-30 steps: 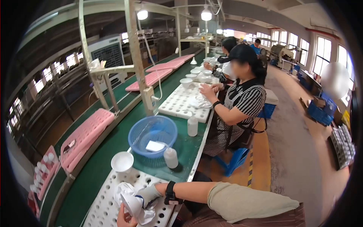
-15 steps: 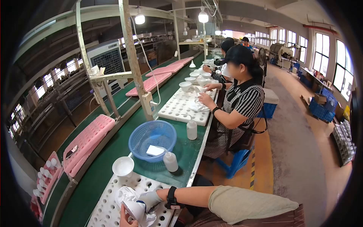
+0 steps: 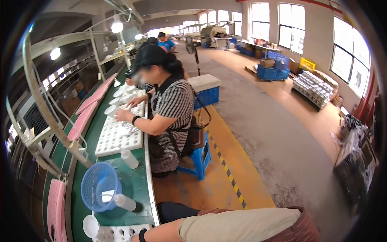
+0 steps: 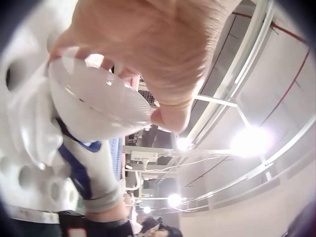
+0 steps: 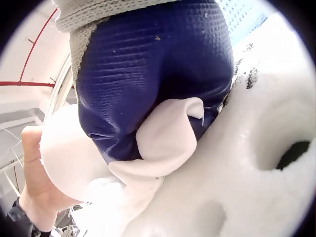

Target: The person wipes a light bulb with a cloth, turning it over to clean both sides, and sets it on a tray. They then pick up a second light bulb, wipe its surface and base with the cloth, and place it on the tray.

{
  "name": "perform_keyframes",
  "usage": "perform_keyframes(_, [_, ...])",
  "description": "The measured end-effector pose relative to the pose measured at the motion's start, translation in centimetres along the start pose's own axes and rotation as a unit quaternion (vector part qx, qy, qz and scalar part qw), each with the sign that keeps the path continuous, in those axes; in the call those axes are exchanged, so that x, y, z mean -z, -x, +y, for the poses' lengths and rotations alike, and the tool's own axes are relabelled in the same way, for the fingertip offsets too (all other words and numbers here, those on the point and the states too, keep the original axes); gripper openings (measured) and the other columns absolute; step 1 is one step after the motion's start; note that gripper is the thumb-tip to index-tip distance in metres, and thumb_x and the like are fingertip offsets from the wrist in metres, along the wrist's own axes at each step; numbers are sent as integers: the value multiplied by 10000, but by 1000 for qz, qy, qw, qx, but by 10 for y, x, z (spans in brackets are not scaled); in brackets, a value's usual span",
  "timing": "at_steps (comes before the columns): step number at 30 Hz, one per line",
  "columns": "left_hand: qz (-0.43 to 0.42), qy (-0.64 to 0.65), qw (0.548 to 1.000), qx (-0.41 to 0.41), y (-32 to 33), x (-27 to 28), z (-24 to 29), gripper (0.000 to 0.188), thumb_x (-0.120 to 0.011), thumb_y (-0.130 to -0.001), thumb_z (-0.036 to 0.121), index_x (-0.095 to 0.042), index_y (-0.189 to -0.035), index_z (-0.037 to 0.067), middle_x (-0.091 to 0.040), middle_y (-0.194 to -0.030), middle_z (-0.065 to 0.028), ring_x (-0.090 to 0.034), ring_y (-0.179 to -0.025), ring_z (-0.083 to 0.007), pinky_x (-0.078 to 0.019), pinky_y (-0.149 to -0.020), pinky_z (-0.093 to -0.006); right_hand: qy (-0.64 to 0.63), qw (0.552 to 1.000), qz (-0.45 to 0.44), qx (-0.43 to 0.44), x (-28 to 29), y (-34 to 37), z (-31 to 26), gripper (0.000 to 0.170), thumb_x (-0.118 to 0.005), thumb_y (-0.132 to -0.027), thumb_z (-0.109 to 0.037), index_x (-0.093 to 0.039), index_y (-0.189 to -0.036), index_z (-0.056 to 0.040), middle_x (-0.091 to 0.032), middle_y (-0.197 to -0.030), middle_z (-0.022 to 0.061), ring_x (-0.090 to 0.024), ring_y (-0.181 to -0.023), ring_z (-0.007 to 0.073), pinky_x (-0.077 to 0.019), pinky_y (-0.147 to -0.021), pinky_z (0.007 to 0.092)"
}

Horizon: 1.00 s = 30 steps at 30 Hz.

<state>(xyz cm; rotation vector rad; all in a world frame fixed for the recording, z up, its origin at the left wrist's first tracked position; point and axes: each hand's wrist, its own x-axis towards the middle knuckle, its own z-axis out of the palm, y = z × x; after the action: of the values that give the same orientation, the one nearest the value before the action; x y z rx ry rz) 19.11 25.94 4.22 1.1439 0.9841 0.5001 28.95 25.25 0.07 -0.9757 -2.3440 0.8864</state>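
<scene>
My bare left hand (image 4: 143,49) grips a white bowl-shaped shade (image 4: 89,103) at its wide rim, thumb on one side and fingertips on the other. The right hand (image 5: 153,74) wears a grey knit glove with a blue coated palm. Its curled fingers hold a white cloth (image 5: 168,133) close against the back of the shade. Under both hands lies a thick white tray with round holes (image 5: 261,123). In the head view the hands fall below the frame; only the right forearm with its black wristband (image 3: 142,235) shows there.
On the green bench stand another white bowl-shaped shade (image 3: 92,226), a blue mesh basket (image 3: 86,189) and a white squeeze bottle (image 3: 125,202). Farther along, a seated person (image 3: 173,101) works over a second holed tray (image 3: 107,149). A pink rack (image 3: 56,209) stands at the left.
The head view has swung to the right and up, so the hands and the held shade have slipped out below it. The neighbouring person now appears farther left in the picture.
</scene>
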Motion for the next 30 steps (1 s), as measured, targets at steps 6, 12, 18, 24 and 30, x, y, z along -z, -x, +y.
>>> perform_keyframes(6, [-84, 17, 996, -27, -46, -17, -30, 775, -594, -781, 78, -270, -1483, 26, -426, -1405, -194, -482, -1254, -284, -440, -994, -377, 67, 993, 95, 6, 24, 39, 6, 613, -823, -594, -245, -629, -1153, -85, -679, -1076, 146, -635, -979, 295, -490, -872, 387])
perform_keyframes(12, [-115, 59, 989, -77, -67, -5, -57, 752, -556, -769, 62, -293, -1470, 1, -450, -1391, -201, -500, -1251, -272, -447, -990, -366, 140, 977, 149, 57, 30, 58, 13, 624, -820, -602, -237, -618, -1174, -88, -671, -1093, 155, -629, -1007, 306, -484, -889, 389])
perform_keyframes(18, [232, 88, 966, -68, 158, 37, -1, 823, -547, -753, 84, -206, -1497, 2, -374, -1461, -174, -383, -1346, -279, -290, -1116, -384, -262, 959, -107, 17, 16, 5, -49, 641, -797, -662, -250, -583, -1247, -96, -645, -1161, 170, -614, -1068, 307, -470, -934, 387])
perform_keyframes(24, [220, -76, 970, -74, 170, 18, -13, 1033, -627, -683, 193, -71, -1552, 140, -221, -1526, -188, -260, -1408, -308, -264, -1116, -425, -57, 974, -220, 13, 32, -9, -48, 434, -751, -703, -289, -662, -1092, -119, -688, -1052, 151, -648, -953, 335, -488, -864, 384])
perform_keyframes(30, [266, 74, 961, -34, 143, 35, -16, 967, -653, -714, 183, -147, -1526, 41, -236, -1537, -201, -256, -1418, -323, -271, -1120, -431, -75, 977, -199, 1, 22, -11, -36, 381, -745, -722, -278, -674, -1058, -112, -694, -1039, 141, -646, -931, 338, -484, -856, 377])
